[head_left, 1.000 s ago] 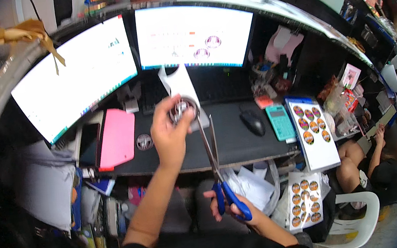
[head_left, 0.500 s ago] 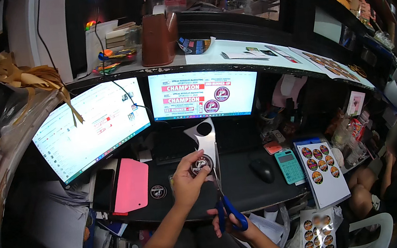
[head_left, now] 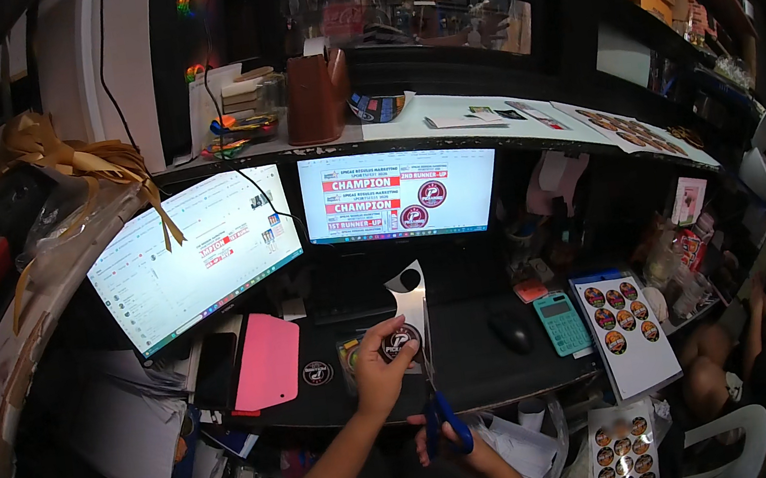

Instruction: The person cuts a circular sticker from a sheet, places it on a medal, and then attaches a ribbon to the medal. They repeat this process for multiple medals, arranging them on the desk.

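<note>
My left hand (head_left: 383,374) is closed on a white strip of sticker sheet (head_left: 411,305), thumb lying over a round dark printed sticker (head_left: 401,341). A round hole is cut in the strip's far end. In my right hand (head_left: 426,439) are scissors (head_left: 448,424) with blue handles. Their blades point away from me along the right edge of the sheet, beside the round sticker; whether they touch the paper cannot be made out. Left of my left hand, a cut-out round dark sticker (head_left: 318,373) lies on the black desk.
Two lit monitors (head_left: 202,258) (head_left: 399,194) stand behind. To the left lie a pink folder (head_left: 266,363) and a phone (head_left: 215,367). Rightward are a black mouse (head_left: 511,331), a teal calculator (head_left: 564,323) and a sheet of round stickers (head_left: 633,361). Another person's arm (head_left: 755,325) shows far right.
The whole view has shifted, so things sit slightly lower and mostly further right. Both hands keep their holds, and the sheet and scissors have turned only slightly.
</note>
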{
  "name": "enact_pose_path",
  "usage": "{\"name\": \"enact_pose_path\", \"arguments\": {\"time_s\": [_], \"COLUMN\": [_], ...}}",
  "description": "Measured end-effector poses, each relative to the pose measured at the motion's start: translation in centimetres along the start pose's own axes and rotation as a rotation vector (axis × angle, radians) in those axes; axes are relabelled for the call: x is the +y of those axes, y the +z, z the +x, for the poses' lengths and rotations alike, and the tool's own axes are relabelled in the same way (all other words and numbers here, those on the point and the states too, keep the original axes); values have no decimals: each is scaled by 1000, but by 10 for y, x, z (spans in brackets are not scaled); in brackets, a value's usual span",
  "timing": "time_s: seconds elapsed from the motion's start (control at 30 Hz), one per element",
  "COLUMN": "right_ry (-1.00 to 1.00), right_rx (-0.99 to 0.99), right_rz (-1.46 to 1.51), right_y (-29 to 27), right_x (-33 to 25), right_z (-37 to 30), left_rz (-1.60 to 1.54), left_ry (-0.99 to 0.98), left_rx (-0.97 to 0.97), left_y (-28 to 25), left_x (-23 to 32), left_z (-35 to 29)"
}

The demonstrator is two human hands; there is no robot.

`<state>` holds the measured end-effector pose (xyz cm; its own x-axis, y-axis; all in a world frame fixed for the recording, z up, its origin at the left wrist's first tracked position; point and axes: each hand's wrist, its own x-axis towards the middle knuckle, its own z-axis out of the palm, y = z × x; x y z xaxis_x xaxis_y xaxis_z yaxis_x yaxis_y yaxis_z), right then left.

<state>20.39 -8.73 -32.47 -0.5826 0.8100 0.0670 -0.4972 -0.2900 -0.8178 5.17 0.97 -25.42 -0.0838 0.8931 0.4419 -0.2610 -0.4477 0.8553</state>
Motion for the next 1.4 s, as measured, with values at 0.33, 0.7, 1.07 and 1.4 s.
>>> {"name": "enact_pose_path", "arguments": {"time_s": [0.33,0.7,1.07,1.4], "right_ry": [36,-12,72,36], "right_rx": [84,68,44,79], "right_rz": [-168,20,-16,-68], "right_y": [-8,-11,-9,-7], "right_x": [-1,9,10,-10], "right_z": [4,-7,0,14], "left_rz": [-12,-9,6,-5], "left_ry": [-72,-83,-66,-13], "left_rx": [16,34,93,87], "left_y": [12,22,15,22], "left_x": [-15,-25,-25,-21], "left_z": [-4,-8,-10,11]}}
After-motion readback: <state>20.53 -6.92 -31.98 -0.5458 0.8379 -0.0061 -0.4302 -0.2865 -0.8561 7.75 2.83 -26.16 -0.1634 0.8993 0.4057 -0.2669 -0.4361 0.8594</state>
